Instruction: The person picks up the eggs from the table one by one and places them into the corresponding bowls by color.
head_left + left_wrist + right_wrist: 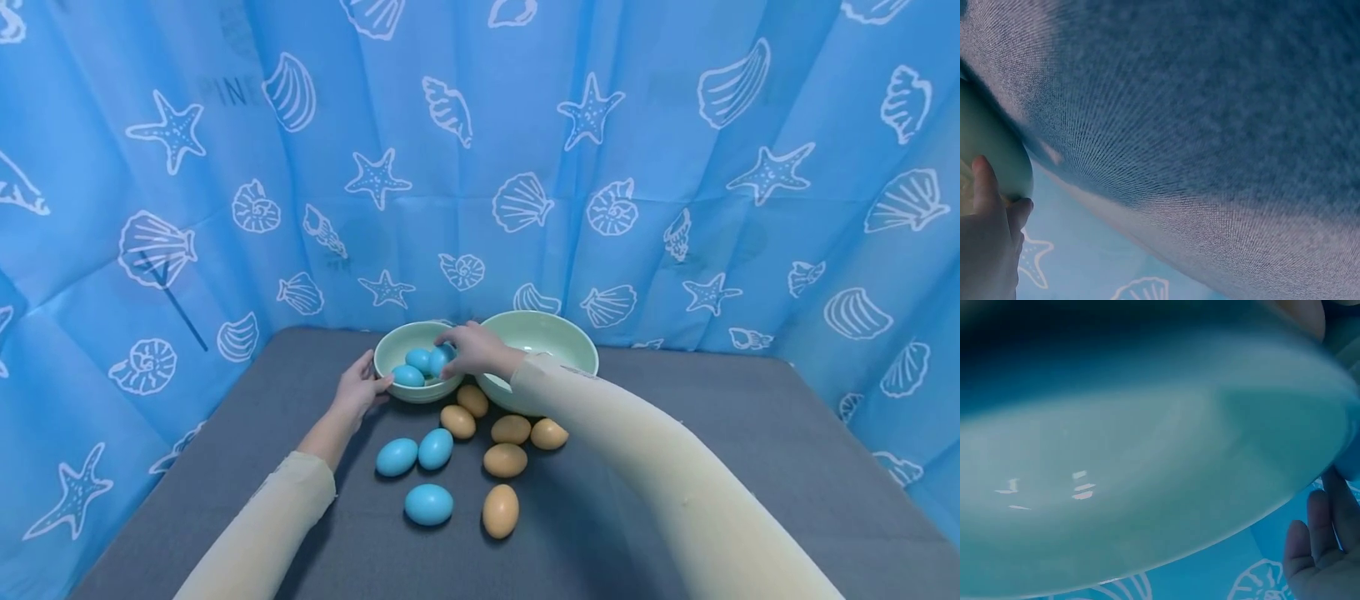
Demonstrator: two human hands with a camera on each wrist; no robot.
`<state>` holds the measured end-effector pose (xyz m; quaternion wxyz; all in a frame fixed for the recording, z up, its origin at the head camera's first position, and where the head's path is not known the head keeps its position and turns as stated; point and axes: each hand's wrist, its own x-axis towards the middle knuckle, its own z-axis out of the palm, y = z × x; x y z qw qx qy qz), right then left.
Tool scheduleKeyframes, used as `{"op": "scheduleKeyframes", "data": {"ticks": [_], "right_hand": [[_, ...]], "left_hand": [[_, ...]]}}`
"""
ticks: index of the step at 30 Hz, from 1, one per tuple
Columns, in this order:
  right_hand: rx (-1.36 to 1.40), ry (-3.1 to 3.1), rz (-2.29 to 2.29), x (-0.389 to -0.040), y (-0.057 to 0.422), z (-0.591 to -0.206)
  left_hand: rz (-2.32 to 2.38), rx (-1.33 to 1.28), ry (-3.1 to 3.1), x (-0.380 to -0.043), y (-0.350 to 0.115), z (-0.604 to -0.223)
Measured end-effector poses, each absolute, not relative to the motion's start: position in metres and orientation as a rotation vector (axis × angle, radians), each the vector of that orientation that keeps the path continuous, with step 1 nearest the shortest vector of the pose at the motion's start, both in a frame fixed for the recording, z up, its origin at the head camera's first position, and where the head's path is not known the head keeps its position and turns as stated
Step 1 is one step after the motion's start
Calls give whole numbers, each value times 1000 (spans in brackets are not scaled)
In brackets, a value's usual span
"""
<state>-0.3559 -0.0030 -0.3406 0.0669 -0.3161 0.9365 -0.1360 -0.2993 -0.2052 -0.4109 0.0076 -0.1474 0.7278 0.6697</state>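
My left hand (357, 388) holds the side of the smaller pale green bowl (417, 397), thumb at its rim and fingers along the outside. Inside it lie two blue eggs, one at the front (408, 376) and another behind (417, 359). My right hand (474, 347) reaches over the bowl's right side, its fingers around a third blue egg (440, 362). In the left wrist view, my left hand (991, 231) is against the bowl's wall (1004, 140). The right wrist view shows part of my right hand (1325, 547) beyond the larger bowl's rim, the egg mostly hidden.
The larger pale green bowl (558, 337) stands right of the smaller one, under my right forearm. Three blue eggs, one nearest the front (428, 505), and several brown eggs (500, 511) lie on the grey cloth (675, 392). A blue seashell-patterned curtain (480, 167) hangs behind.
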Motion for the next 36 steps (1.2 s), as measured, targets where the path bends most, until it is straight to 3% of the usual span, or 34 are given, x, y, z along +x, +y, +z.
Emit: {"op": "scheduleKeyframes", "data": {"ticks": [36], "right_hand": [[-585, 2757, -487, -353, -33, -361]], "left_hand": [[2125, -441, 2269, -297, -204, -412]]}}
